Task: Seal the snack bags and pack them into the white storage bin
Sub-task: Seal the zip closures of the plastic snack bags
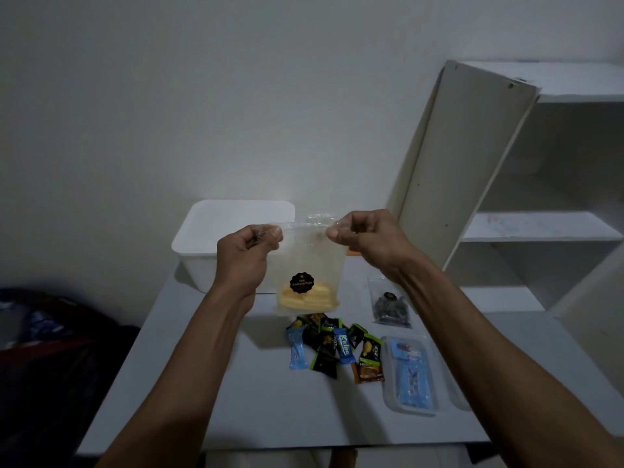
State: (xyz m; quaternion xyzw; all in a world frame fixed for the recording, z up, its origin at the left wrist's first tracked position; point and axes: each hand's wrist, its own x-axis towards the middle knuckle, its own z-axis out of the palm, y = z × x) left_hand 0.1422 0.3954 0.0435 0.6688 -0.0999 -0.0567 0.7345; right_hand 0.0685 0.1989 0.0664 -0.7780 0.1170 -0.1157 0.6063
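— Hands: status?
— Left hand (248,251) pinching top left corner of clear snack bag (309,265); right hand (363,238) pinching top right corner. Thumb and fingers clamped on plastic both sides. Bag hanging upright betw. them, above table, mouth stretched along top edge. Yellow sticks at bottom, round black label on front.

— Bin?
— White storage bin (216,238) just behind bag, at far left corner of table (202,383). Nothing visible inside from this angle. Left side of bin slightly past table's left edge; can't tell by how much.

— Room to move?
— Open air betw. bag and bin. Bare tabletop under left forearm, front left. Right side crowded: small dark snack bag (390,305) lying flat under right wrist, pile of wrapped candies (332,346) at centre just below hanging bag, clear lidded box (410,373) w/ blue packets near right front. Second clear box beside it, mostly hidden by right forearm. Small orange item (353,252) behind right hand, too hidden to identify.

— Edges?
— Front table edge near bottom of view. White shelf unit (540,224) hard against right rear, its side panel leaning in toward right hand.

— Surface, room?
— Table pale grey, smooth. Plain white wall (202,113) behind. Dim light. Dark bundle (44,332) w/ red and blue bits low at left, off table; can't tell what.
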